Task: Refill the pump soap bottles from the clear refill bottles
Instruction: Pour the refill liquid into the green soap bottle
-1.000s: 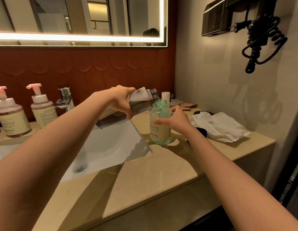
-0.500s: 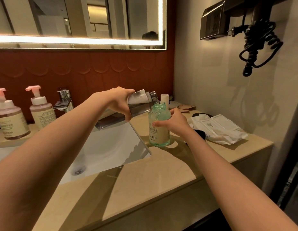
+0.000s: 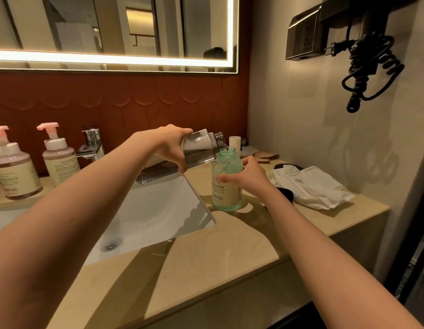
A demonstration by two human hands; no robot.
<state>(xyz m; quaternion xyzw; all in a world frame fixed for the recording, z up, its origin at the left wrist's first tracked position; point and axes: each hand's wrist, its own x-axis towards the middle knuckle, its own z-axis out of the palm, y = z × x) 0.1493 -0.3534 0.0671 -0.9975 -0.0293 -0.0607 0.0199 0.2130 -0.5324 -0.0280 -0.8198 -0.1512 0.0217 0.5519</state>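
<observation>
My left grip [image 3: 168,148] clasps the clear refill bottle [image 3: 199,150], tipped over the open green soap bottle [image 3: 226,195], which my right grip [image 3: 250,178] holds upright on the tabletop [image 3: 218,257] just right of the sink [image 3: 154,210].

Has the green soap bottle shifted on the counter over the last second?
No. The green soap bottle stands in the same spot, just right of the near corner of the sink.

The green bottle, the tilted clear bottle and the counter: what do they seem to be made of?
The green bottle looks like tinted see-through plastic or glass, glossy; liquid shows through its wall. The clear bottle is colourless transparent plastic or glass, with a threaded neck. The counter is probably polished beige stone or an imitation: smooth, faint sheen.
</observation>
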